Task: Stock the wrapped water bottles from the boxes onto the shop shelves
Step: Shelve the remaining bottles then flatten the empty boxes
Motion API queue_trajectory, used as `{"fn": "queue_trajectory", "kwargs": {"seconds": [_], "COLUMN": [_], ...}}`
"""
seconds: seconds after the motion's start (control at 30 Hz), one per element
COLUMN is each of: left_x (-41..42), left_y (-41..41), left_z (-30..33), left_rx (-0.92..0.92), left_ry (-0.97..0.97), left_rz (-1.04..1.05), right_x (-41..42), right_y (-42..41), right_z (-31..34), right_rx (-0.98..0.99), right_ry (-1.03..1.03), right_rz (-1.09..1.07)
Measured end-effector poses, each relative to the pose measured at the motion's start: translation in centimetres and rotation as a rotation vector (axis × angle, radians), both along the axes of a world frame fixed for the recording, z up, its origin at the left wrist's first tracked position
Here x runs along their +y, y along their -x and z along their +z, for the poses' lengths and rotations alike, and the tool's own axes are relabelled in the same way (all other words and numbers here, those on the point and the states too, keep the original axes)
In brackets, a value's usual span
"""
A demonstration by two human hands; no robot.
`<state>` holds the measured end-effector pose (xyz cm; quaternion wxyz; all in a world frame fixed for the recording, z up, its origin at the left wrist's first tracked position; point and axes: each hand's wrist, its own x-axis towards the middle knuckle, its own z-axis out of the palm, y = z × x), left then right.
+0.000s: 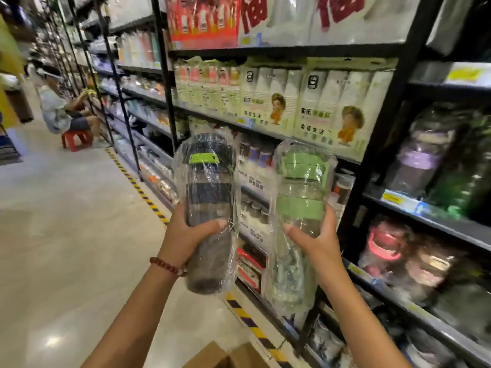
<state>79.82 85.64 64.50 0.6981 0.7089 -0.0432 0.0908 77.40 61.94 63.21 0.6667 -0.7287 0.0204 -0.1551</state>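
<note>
Between your curled fingers, each hand grips one wrapped bottle upright: your left hand (190, 236) wraps the dark bottle (210, 208), thumb across its front; your right hand (316, 241) clasps the green bottle (299, 208) likewise. Beyond your fingertips stand the shop shelves (393, 123); below your wrists, a cardboard box (225, 357) shows its corner.

The white paper-cup packs (271, 102) on the upper shelf carry the lines 家乐 and 幸福生活 beside a cartoon figure. A large red 福 is printed on the white bags (255, 14) on the top shelf. The yellow shelf price tags (392, 199) are too blurred to read, as is the print elsewhere.
</note>
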Motion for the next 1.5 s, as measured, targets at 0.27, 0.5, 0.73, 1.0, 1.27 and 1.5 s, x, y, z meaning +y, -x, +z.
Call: {"fn": "queue_trajectory", "kwargs": {"seconds": [0.27,0.5,0.73,1.0,1.27,1.5], "left_x": [-7.1,-15.3,-23.8,-36.3,-46.7,-51.5], "left_y": [2.7,7.3,10.7,12.9,12.6,11.3], "left_z": [2.4,2.7,3.2,4.1,3.5,2.9], "left_rx": [-0.068,-0.121,-0.142,-0.251,-0.170,-0.095], "left_ry": [-0.049,0.026,0.019,-0.029,-0.018,0.016], "left_rz": [-0.304,-0.551,-0.698,-0.764,-0.730,-0.674], "right_x": [-4.2,-9.3,-15.4,-25.9,-35.7,-41.0], "right_y": [9.5,18.8,26.3,29.2,28.0,24.8], "right_z": [0.8,1.6,2.6,3.2,3.9,2.7], "right_rx": [-0.058,-0.106,-0.173,-0.207,-0.171,-0.103], "right_ry": [-0.029,0.019,0.044,0.026,0.026,-0.054], "right_rz": [-0.327,-0.596,-0.803,-0.859,-0.814,-0.799]}}
